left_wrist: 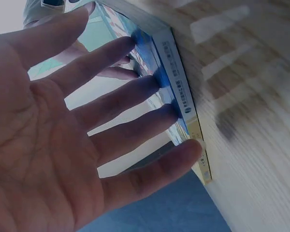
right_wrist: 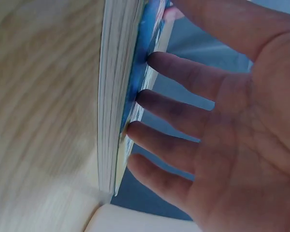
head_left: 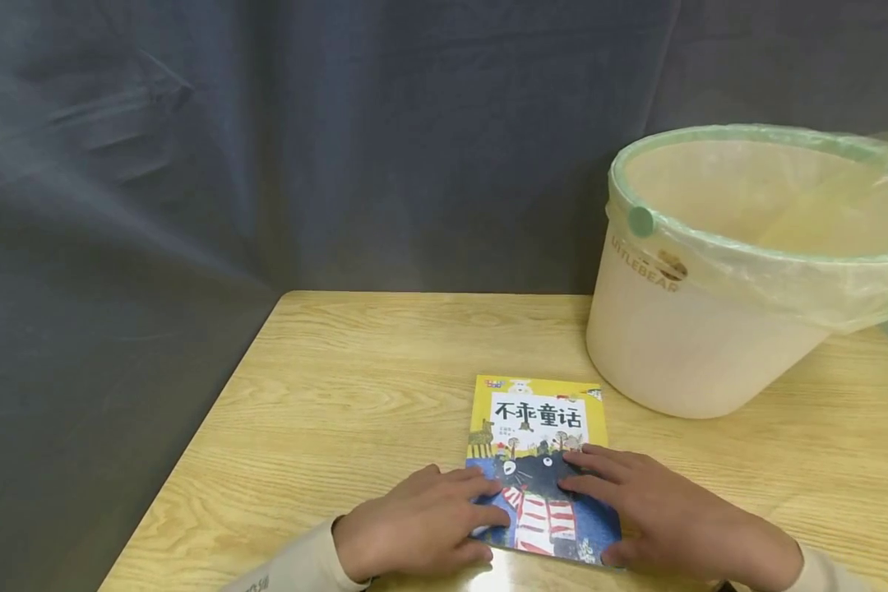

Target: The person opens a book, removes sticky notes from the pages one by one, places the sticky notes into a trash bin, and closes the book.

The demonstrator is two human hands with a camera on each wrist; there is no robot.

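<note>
A closed picture book point(head_left: 540, 411) lies flat on the wooden table, its yellow and blue cover facing up with a dark animal in a red-striped scarf. My left hand point(head_left: 425, 520) rests its fingertips on the cover's lower left, fingers spread and nearly straight. In the left wrist view the book's spine point(left_wrist: 176, 77) faces that hand. From the other side, my right hand point(head_left: 669, 510) touches the cover near its right edge with extended fingers. The right wrist view shows the page edges point(right_wrist: 116, 87) just beside those fingertips.
A pale bucket point(head_left: 696, 345) with a green rim and a thin plastic liner stands at the back right, close to the book's far right corner. Dark cloth point(head_left: 444, 148) hangs behind the wooden table point(head_left: 355, 370) and along its left side.
</note>
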